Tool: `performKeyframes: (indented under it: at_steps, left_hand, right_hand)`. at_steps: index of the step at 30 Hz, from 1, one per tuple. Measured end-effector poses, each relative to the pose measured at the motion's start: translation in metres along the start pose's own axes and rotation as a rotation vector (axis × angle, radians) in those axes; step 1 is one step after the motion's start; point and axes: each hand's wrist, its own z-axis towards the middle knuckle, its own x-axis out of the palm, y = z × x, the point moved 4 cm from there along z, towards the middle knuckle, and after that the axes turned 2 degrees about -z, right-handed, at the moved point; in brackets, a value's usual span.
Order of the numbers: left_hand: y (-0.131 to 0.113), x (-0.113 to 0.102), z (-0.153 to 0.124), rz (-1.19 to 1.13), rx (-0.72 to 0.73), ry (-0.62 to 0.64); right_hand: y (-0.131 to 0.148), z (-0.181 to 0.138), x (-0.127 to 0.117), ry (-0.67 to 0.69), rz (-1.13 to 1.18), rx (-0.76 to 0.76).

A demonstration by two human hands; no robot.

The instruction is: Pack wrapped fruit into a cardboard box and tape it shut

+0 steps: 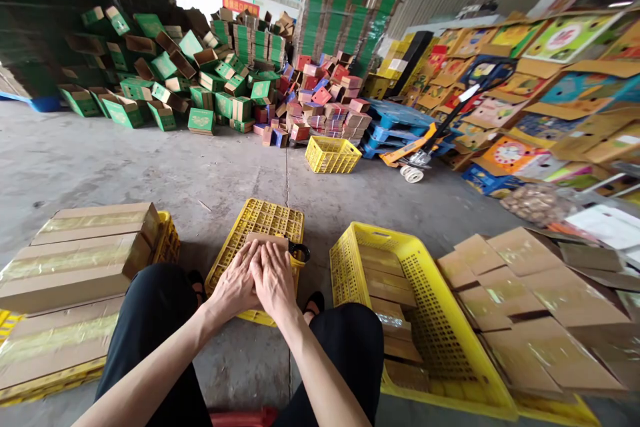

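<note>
My left hand [236, 285] and my right hand [273, 278] lie flat side by side, fingers stretched forward, on top of a small brown cardboard box [253, 237]. Most of the box is hidden under them. It rests on an upturned yellow plastic crate [274, 217] between my knees. Just right of the box sits a tape dispenser [301, 252] with a black ring-shaped part, partly covered by my right hand.
Taped cardboard boxes [80, 253] are stacked on my left. On my right stand a yellow crate [425, 280] holding small cartons and a pile of flat cardboard boxes [545, 300]. Farther off are a yellow basket [333, 155], a pallet jack [425, 140] and heaped green boxes [203, 119].
</note>
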Motion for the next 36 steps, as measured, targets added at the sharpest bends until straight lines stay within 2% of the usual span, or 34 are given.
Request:
performKeyframes:
  at_steps: [4,11,18,25,30,36]
  left_hand:
    - [0.006,-0.005,-0.005,-0.002,-0.001,0.002]
    - [0.004,0.001,-0.004,-0.014,-0.039,-0.007]
    - [0.016,-0.005,-0.012,-0.073,-0.034,0.035]
    - [0.010,-0.013,-0.028,-0.078,-0.103,0.011]
    - [0.009,-0.010,-0.024,-0.065,-0.104,0.026]
    - [-0.003,-0.005,-0.030,-0.043,-0.077,-0.014]
  right_hand:
    - [0.007,0.005,0.003,0.029,0.027,-0.001]
    - [-0.034,0.007,0.004,0.100,0.056,0.087]
    - [-0.030,0.001,-0.004,0.245,0.024,0.066]
    - [-0.015,-0.036,-0.005,0.048,-0.064,-0.059]
    - [-0.013,-0.037,-0.005,0.007,-0.069,-0.100]
    - [-0.004,-0.043,0.000,-0.040,-0.075,-0.117]
